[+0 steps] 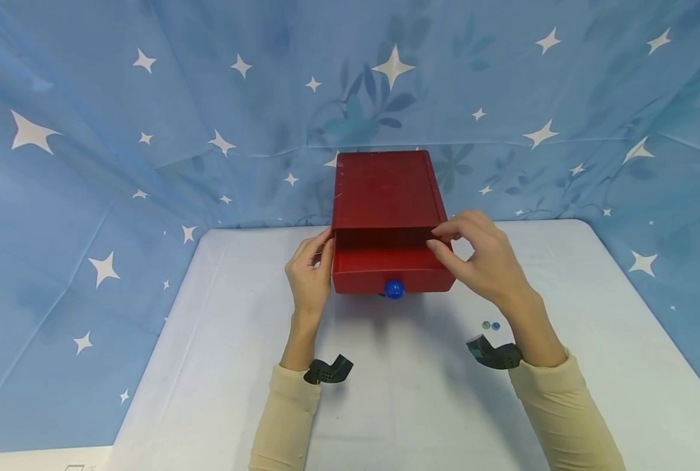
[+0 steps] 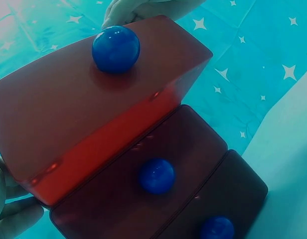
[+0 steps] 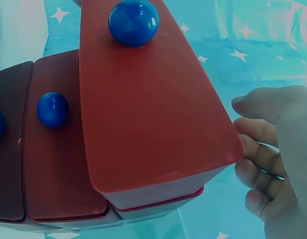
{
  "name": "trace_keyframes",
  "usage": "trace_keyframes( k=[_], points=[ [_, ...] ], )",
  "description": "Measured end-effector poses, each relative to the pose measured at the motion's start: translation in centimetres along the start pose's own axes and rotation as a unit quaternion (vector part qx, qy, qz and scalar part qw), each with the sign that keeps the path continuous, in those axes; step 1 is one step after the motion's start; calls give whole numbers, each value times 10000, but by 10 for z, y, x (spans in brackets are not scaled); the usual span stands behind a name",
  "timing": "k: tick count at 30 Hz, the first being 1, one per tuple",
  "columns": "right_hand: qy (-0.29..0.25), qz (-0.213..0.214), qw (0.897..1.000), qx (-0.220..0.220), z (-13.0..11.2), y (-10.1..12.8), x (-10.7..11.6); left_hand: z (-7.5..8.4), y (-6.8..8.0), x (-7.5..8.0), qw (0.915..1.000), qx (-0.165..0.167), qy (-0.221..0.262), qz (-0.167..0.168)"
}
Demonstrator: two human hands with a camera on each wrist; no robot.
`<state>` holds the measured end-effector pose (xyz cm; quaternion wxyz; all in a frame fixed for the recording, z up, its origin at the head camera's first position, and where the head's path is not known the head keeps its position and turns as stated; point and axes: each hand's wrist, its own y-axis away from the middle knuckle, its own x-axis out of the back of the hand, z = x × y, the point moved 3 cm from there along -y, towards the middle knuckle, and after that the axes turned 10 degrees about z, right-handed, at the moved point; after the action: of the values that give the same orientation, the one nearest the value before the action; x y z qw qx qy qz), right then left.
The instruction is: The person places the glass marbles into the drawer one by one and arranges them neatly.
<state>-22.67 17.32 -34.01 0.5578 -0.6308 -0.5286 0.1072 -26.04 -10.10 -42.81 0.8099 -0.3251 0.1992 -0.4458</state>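
Observation:
A red drawer cabinet [image 1: 388, 190] stands at the back of the table, its top drawer [image 1: 362, 282] pulled out. The drawer has a round blue knob [image 2: 116, 50] on its front. My left hand [image 1: 311, 271] rests along the left side of the cabinet, fingers touching it near the pulled-out drawer. Over the drawer's right edge is my right hand [image 1: 479, 258], thumb and forefinger apart, their tips above the drawer's inside. Nothing shows between those fingers. In the right wrist view, the other fingers [image 3: 263, 154] bend loosely beside the drawer's corner.
Two closed drawers sit below, with a middle knob [image 2: 157, 176] and a lower knob [image 2: 218, 229], both blue. A small green disc [image 1: 486, 324] and a small blue disc [image 1: 496, 326] lie on the white table [image 1: 220, 366]. A starry blue cloth [image 1: 238, 131] hangs behind.

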Motion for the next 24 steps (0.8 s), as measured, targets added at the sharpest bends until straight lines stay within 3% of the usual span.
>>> trace_keyframes(
  k=[15,24],
  points=[
    [-113,181,9998,21,-3,8,10,0,0,-2,9999,-5,-103,77],
    [135,149,9997,-152,-5,13,15,0,0,-1,10000,18,-77,56]
  ],
)
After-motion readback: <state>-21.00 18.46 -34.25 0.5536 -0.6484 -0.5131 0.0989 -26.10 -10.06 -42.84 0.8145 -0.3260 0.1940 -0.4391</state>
